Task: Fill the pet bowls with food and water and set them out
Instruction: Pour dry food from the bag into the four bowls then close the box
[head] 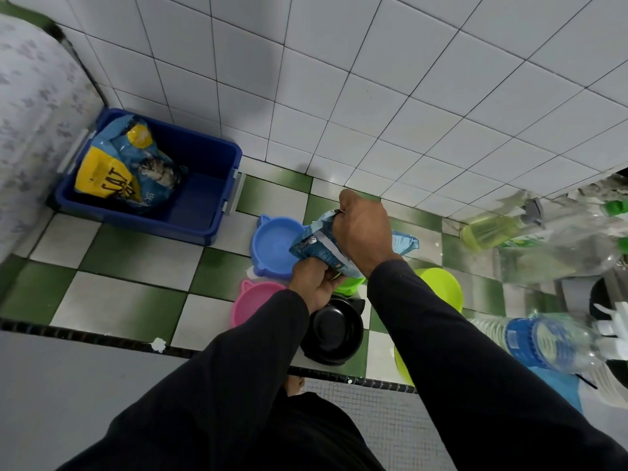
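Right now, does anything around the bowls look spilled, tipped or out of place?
No food or water looks spilled. The one stray thing is a small white scrap on the dark tile border, left of the black bowl. The blue bowl and pink bowl sit flat and look empty.

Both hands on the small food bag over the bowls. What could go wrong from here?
1. The food bag, held by the left hand and right hand, hangs across the blue bowl and a green bowl; kibble may miss or land in the wrong one.
2. The black bowl and pink bowl sit close together, so spill could scatter between them.
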Demonstrator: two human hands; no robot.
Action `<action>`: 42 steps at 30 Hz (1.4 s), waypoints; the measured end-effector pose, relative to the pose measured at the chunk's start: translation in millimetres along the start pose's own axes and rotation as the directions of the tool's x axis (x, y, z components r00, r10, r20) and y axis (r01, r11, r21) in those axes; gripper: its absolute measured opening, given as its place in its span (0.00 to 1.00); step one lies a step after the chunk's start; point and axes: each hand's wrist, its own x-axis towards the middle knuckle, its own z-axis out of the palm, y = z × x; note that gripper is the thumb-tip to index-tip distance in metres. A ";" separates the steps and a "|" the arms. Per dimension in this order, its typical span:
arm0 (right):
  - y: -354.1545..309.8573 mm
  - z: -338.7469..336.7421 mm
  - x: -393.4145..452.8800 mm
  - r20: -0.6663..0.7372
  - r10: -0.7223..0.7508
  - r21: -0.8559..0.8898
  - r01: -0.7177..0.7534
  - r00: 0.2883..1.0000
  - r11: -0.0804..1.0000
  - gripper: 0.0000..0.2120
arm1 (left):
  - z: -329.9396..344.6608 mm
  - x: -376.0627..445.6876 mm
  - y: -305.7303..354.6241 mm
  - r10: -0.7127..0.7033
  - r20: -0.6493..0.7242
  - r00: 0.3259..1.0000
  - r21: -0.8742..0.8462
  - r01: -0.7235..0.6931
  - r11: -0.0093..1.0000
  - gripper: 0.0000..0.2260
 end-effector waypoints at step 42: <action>-16.4 13.8 8.9 0.058 -0.073 -0.095 0.078 0.996 0.992 0.09 | -8.8 -2.3 7.3 -0.088 -0.020 0.996 0.059 0.089 0.994 0.18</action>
